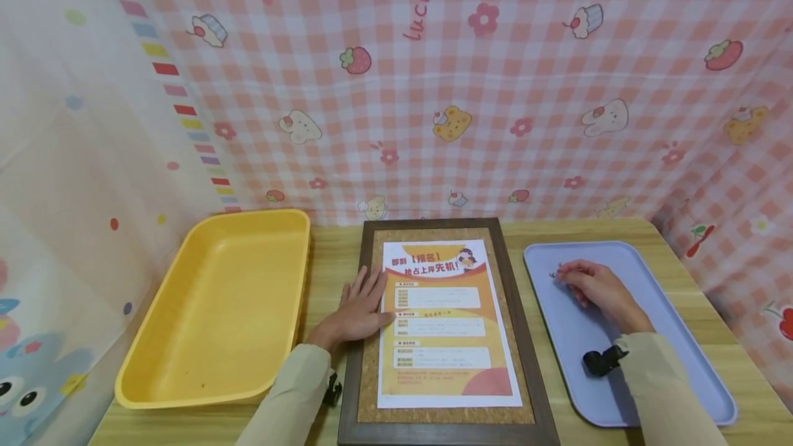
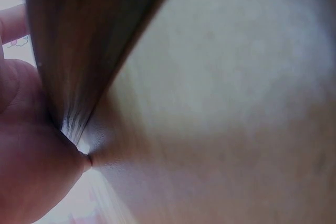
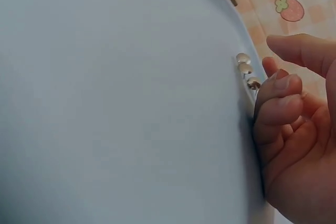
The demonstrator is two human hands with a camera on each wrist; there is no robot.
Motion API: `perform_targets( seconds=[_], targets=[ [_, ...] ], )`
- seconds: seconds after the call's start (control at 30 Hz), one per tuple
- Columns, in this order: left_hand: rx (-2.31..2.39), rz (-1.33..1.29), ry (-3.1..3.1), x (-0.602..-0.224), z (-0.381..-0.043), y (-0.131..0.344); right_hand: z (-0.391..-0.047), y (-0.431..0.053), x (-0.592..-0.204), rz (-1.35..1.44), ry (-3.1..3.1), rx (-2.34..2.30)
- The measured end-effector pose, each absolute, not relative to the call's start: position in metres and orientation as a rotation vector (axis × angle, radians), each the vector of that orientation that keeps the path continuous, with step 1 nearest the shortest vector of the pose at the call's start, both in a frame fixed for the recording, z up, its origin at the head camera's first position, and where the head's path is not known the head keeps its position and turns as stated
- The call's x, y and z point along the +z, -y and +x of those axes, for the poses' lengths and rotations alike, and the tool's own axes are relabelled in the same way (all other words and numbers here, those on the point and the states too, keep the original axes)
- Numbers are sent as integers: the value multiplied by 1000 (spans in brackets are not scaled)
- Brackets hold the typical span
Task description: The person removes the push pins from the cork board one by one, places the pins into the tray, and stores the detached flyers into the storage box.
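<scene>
A printed orange-and-white poster (image 1: 441, 380) lies on a cork board (image 1: 455, 414) with a dark wooden frame. Over the board's left side, my left hand (image 1: 356, 312) rests with fingers spread, its fingertips and thumb at the poster's left edge. In the left wrist view the frame's side (image 2: 79, 51) crosses close to the palm. Several small silver thumbtacks (image 3: 245, 68) sit in the lavender tray (image 1: 576, 329) near its far left corner. My right hand (image 1: 597, 288) reaches to them, fingers loosely bent and thumb apart in the right wrist view; no tack shows between them.
A deep yellow tray (image 1: 229, 301) stands left of the board on the wooden table (image 1: 331, 246). Pink checked cloth (image 1: 396, 102) hangs behind and along the right. White patterned cloth (image 1: 74, 177) hangs on the left. A black wrist camera (image 1: 601, 362) is under the right wrist.
</scene>
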State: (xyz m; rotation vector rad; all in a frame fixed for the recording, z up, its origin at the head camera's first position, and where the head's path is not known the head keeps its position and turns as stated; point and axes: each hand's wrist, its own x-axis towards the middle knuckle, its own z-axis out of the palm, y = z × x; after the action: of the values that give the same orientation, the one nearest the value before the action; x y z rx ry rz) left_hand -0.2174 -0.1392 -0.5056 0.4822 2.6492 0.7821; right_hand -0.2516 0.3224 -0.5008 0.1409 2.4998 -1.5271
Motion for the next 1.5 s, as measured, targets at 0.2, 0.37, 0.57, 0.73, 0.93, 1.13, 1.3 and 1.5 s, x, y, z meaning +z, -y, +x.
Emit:
perform_targets(
  seconds=[0.2,0.37,0.57,0.73,0.93,1.13,1.3,1.5],
  targets=[
    [765,480,-2654,-507,-219,138,-252,-321,-497,155,-2480,-1555],
    [768,493,-2638,-500,-217,137,-256,-304,-484,102,-2501,-1532],
    [775,493,-2646,-503,-219,138,-266,-275,-471,-25,-2432,-1632],
    [830,526,-2643,-498,-218,137,-274,-253,-466,-109,-2406,-1683],
    [762,493,-2664,-502,-217,137,-288,-227,-470,-92,-2390,-1660],
    [794,492,-2669,-499,-214,139,-299,-204,-476,-57,-2393,-1637],
    [826,533,-2653,-499,-213,140,-307,-194,-478,2,-2435,-1592],
    [841,529,-2649,-499,-214,140,-315,-189,-480,63,-2439,-1533]
  ],
)
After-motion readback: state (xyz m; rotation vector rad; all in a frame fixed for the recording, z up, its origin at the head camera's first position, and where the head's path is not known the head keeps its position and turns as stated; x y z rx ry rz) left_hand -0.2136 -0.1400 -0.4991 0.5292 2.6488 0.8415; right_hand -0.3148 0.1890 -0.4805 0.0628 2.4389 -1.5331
